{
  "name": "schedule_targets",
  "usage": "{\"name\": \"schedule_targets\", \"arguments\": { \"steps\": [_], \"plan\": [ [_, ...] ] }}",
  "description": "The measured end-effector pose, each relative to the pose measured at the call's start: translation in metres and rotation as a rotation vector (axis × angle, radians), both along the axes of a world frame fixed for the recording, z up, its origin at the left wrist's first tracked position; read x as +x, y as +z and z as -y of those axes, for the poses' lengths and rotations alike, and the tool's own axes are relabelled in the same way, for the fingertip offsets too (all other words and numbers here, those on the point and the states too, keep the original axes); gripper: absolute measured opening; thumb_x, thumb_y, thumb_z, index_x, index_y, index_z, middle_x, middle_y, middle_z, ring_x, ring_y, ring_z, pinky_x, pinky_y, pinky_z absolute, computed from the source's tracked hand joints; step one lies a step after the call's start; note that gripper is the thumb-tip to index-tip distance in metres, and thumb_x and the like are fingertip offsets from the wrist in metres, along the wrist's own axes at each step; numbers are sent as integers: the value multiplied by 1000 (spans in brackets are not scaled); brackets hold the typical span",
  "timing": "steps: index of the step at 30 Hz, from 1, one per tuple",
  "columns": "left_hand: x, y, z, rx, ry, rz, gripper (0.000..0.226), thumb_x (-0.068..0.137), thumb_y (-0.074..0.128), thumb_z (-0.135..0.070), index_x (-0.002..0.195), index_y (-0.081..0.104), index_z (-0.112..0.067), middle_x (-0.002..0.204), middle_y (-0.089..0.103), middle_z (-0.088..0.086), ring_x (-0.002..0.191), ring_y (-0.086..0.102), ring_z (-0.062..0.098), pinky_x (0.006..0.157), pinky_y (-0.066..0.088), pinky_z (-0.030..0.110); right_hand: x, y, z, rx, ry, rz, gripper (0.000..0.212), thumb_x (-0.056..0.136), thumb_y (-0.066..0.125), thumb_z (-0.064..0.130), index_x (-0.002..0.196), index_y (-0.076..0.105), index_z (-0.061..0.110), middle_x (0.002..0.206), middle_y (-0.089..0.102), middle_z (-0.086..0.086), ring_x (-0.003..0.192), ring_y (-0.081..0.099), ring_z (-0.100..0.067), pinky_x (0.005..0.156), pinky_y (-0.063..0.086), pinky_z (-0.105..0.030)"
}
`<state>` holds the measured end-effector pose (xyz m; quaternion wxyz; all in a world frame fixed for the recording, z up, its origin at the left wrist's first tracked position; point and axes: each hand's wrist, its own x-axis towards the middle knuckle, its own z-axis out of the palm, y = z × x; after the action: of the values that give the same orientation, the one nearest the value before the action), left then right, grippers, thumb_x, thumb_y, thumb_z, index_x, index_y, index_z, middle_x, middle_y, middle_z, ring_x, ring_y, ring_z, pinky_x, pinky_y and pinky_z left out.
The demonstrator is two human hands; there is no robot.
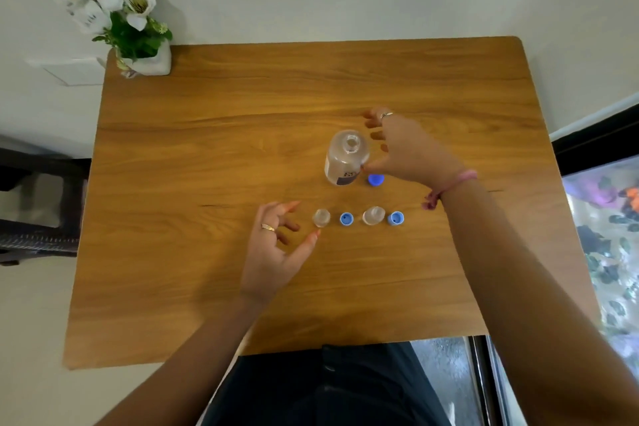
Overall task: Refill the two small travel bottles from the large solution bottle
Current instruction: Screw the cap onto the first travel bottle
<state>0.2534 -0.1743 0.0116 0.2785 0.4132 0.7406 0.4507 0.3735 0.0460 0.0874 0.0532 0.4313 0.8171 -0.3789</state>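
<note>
- Head view: the large solution bottle [346, 157] stands uncapped a little right of the frame's centre on the wooden bench [207, 149], its open neck facing the camera.
- The right hand [406, 149] hovers just to the bottle's right, fingers spread and loosely bent; whether the thumb tip touches the bottle's side cannot be told.
- A blue cap [376, 179] lies on the bench just under that hand, beside the bottle's base.
- Below the bottle runs a row: left travel bottle [321, 217], a blue small cap [346, 218], right travel bottle [373, 215], another small blue cap [396, 218]. Both small bottles stand open.
- The left hand [276, 245] sits left of the row, fingers loosely curled, thumb out, holding nothing.
- A vase of white flowers [138, 45] stands at the bench's upper left corner.
</note>
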Motion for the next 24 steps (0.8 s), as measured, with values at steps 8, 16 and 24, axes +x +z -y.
{"name": "schedule_targets", "arguments": {
  "steps": [8, 16, 24],
  "plan": [
    [-23, -19, -11, -180, -263, -19, 63, 78, 77, -27, 133, 47, -17, 124, 49, -8, 112, 49, 0, 96, 42, 15, 0, -2, 94, 354, -325, -112, 12, 87, 60, 16, 97, 64, 10, 84, 67, 0, 70, 62, -13, 63, 49, -24],
    [-15, -43, -29, -250, -365, -40, 71, 75, 79, -23, 137, 44, -12, 139, 50, 1, 129, 46, 13, 109, 39, 33, 0, -75, 126, 337, -127, 270, 43, 89, 45, -2, 131, 45, 6, 123, 54, -11, 98, 55, -28, 68, 48, -31],
    [-17, -50, -34, -209, -305, -28, 56, 79, 76, -16, 130, 54, -14, 129, 58, 1, 119, 53, 12, 102, 41, 22, -6, -84, 127, 312, -76, 355, 35, 92, 43, 0, 126, 48, 7, 121, 56, -12, 102, 58, -28, 72, 52, -32]
  ]
}}
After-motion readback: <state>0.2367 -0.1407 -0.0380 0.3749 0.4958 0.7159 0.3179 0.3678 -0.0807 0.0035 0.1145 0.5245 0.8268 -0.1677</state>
